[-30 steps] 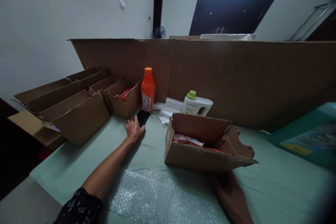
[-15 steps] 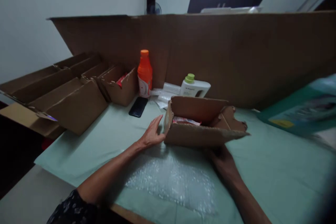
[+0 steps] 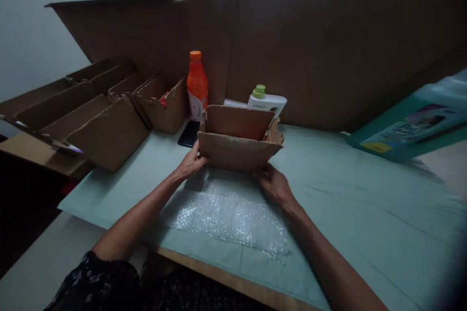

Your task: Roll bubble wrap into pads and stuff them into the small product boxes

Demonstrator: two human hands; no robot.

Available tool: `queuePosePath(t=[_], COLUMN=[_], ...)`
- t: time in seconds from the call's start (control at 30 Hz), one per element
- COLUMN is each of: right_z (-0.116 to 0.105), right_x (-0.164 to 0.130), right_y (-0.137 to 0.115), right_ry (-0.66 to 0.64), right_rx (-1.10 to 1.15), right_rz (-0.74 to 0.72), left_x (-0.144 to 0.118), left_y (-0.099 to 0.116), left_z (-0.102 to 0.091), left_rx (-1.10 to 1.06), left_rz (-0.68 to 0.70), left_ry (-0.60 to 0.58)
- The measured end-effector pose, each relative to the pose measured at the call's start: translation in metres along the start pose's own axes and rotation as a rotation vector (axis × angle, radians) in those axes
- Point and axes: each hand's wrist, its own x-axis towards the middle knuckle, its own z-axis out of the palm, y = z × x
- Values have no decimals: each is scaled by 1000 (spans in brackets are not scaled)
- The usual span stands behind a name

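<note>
A small open cardboard box (image 3: 237,148) stands on the pale green table cover (image 3: 339,194), its torn flaps up. My left hand (image 3: 190,163) grips its lower left corner and my right hand (image 3: 273,183) holds its lower right corner. A sheet of bubble wrap (image 3: 226,216) lies flat just in front of the box, between my forearms. What is inside the box is hidden by its front wall.
A black phone (image 3: 188,133) lies left of the box. Behind stand an orange bottle (image 3: 197,85) and a white jug with a green cap (image 3: 265,101). Several open cardboard boxes (image 3: 91,116) sit at left, a tall cardboard sheet (image 3: 310,53) behind, a teal package (image 3: 408,126) at right.
My left hand left the phone on the table and came back to the box. Both hands now hold the box, which has turned and shifted left, above the bubble wrap.
</note>
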Motion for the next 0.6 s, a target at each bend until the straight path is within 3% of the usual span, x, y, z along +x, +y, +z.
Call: queuePosePath(t=[0.17,0.3,0.47,0.6], right_z=[-24,-18,-1,6], right_x=[-59,-100,-116,-120], right_y=[27,49,48,18], right_ry=[-3,-29,5,45], right_rx=[-43,-136,-187,-133], right_rz=[-80,-98,-111,-126], left_x=[-59,-96,-92,-93], left_y=[-10,-8,5,11], left_z=[-16,0,31,26], left_rx=[180,345,510,575], left_rz=[-52,-4,8,-20], left_ry=[-38,-111,-165,-176])
